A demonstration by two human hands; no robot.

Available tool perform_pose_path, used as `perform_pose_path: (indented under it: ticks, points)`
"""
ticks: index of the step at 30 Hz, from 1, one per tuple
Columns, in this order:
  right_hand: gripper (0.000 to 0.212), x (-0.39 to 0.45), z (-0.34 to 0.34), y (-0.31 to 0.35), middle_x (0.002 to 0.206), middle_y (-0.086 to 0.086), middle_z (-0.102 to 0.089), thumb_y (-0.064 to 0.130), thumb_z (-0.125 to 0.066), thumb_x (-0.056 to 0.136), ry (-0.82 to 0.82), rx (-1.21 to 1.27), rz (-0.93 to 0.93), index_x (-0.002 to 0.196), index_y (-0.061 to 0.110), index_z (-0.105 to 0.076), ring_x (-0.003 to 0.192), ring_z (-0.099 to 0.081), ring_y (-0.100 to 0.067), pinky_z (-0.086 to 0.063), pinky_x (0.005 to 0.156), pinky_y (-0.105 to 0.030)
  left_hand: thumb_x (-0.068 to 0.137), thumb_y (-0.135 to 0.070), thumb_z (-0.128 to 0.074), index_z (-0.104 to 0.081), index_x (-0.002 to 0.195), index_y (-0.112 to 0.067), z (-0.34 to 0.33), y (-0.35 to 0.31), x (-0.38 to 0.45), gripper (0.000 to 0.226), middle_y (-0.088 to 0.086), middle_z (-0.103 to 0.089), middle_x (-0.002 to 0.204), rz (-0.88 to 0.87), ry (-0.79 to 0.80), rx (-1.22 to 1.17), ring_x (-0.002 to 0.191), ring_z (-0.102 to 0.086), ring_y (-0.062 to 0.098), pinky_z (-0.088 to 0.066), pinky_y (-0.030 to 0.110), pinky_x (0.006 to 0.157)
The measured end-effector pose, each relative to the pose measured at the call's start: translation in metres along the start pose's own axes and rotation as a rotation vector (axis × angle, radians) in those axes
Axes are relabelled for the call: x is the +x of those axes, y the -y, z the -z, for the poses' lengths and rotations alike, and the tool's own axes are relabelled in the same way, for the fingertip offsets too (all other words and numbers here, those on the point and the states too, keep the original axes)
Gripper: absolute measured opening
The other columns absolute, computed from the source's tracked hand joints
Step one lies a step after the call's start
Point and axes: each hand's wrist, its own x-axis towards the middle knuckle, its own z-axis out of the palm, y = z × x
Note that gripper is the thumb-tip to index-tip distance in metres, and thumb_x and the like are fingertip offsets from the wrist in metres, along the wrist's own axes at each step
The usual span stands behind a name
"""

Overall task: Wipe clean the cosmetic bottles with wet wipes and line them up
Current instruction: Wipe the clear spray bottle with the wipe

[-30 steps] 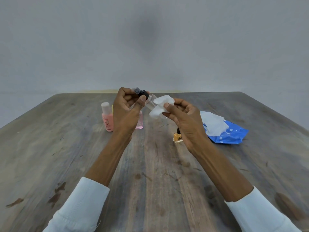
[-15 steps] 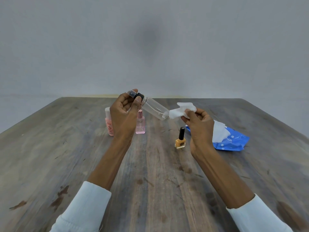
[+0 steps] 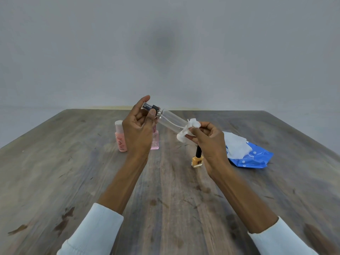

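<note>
My left hand (image 3: 137, 132) pinches the clear spray bottle (image 3: 170, 120) by its capped end, held tilted above the table (image 3: 73, 172). My right hand (image 3: 209, 139) grips a wet wipe (image 3: 187, 132) around its base.

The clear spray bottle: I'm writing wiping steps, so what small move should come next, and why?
Probably slide the wet wipe back up the clear spray bottle toward its cap. The right hand pinches the wipe at the base, the left hand grips the cap end, and the middle lies bare.
</note>
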Motion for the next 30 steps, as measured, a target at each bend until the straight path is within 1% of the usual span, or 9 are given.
perform_pose_path:
  ticks: [3, 6, 10, 16, 20, 22, 24, 27, 30]
  points:
    - [0.012, -0.002, -0.002, 0.001, 0.084, 0.005, -0.080, 0.010, -0.077, 0.095, 0.040, -0.029, 0.011, 0.104, 0.011, -0.070, 0.089, -0.080, -0.017, -0.061, 0.099, -0.045, 0.104, -0.009, -0.068, -0.067, 0.142, -0.013, 0.002, 0.002, 0.001, 0.038, 0.013, -0.080, 0.105, 0.005, -0.047, 0.001, 0.101, -0.078, 0.020, -0.065, 0.041, 0.091]
    - [0.011, -0.003, -0.001, 0.002, 0.083, 0.005, -0.079, 0.012, -0.077, 0.095, 0.032, -0.060, 0.041, 0.105, 0.012, -0.071, 0.090, -0.080, -0.017, -0.062, 0.098, -0.046, 0.105, -0.006, -0.066, -0.065, 0.143, -0.010, 0.004, 0.001, 0.003, 0.039, 0.008, -0.081, 0.103, 0.017, -0.033, -0.055, 0.106, -0.079, 0.021, -0.064, 0.041, 0.095]
    - [0.014, 0.000, 0.004, 0.002, 0.091, 0.002, -0.080, 0.015, -0.078, 0.094, -0.045, -0.099, 0.067, 0.107, 0.014, -0.071, 0.091, -0.080, -0.017, -0.060, 0.100, -0.049, 0.103, -0.002, -0.067, -0.065, 0.142, -0.008, -0.002, 0.000, -0.001, 0.039, 0.029, -0.074, 0.114, 0.016, 0.024, -0.081, 0.111, -0.077, 0.028, -0.063, 0.040, 0.097]
    - [0.014, -0.006, -0.004, 0.005, 0.100, -0.009, -0.078, 0.009, -0.076, 0.096, 0.048, -0.081, 0.086, 0.108, 0.007, -0.070, 0.097, -0.079, -0.025, -0.065, 0.087, -0.038, 0.101, -0.006, -0.072, -0.074, 0.130, -0.021, 0.004, -0.001, 0.005, 0.033, 0.012, -0.079, 0.107, -0.050, -0.101, -0.003, 0.105, -0.078, 0.026, -0.064, 0.042, 0.093]
    - [0.011, -0.016, -0.010, 0.007, 0.098, 0.001, -0.078, 0.010, -0.074, 0.095, 0.020, -0.290, 0.330, 0.102, 0.018, -0.071, 0.093, -0.077, -0.015, -0.065, 0.082, -0.034, 0.100, -0.013, -0.075, -0.074, 0.132, -0.022, 0.001, -0.003, -0.001, 0.033, 0.008, -0.078, 0.106, -0.089, -0.069, 0.087, 0.103, -0.077, 0.022, -0.065, 0.040, 0.090]
    - [0.011, -0.022, -0.014, 0.008, 0.095, 0.006, -0.075, 0.008, -0.072, 0.095, 0.027, -0.445, 0.524, 0.101, 0.018, -0.071, 0.089, -0.073, -0.011, -0.062, 0.079, -0.029, 0.099, -0.016, -0.077, -0.074, 0.134, -0.023, -0.003, -0.004, -0.005, 0.035, 0.005, -0.079, 0.104, -0.106, -0.003, 0.112, 0.102, -0.077, 0.022, -0.064, 0.045, 0.094]
    - [0.012, -0.028, -0.017, 0.007, 0.093, 0.007, -0.071, 0.005, -0.070, 0.094, 0.034, -0.534, 0.681, 0.100, 0.015, -0.071, 0.087, -0.069, -0.013, -0.057, 0.076, -0.029, 0.098, -0.017, -0.078, -0.074, 0.134, -0.024, -0.006, -0.003, -0.006, 0.036, 0.000, -0.079, 0.099, -0.123, 0.058, 0.154, 0.098, -0.077, 0.017, -0.063, 0.041, 0.093]
    - [0.014, -0.030, -0.020, 0.005, 0.098, 0.002, -0.069, 0.003, -0.072, 0.094, 0.038, -0.620, 0.821, 0.104, 0.013, -0.070, 0.091, -0.065, -0.013, -0.053, 0.077, -0.029, 0.100, -0.009, -0.074, -0.072, 0.136, -0.019, -0.010, 0.001, -0.010, 0.037, 0.001, -0.076, 0.094, -0.171, 0.191, 0.237, 0.091, -0.074, 0.017, -0.061, 0.028, 0.086]
    - [0.012, -0.025, -0.018, 0.004, 0.099, 0.001, -0.068, 0.004, -0.071, 0.095, 0.009, -0.663, 0.872, 0.105, 0.010, -0.071, 0.092, -0.063, -0.017, -0.052, 0.078, -0.033, 0.101, -0.007, -0.070, -0.073, 0.135, -0.021, -0.013, 0.003, -0.011, 0.037, -0.008, -0.071, 0.088, -0.182, 0.279, 0.265, 0.087, -0.070, 0.017, -0.062, 0.031, 0.083]
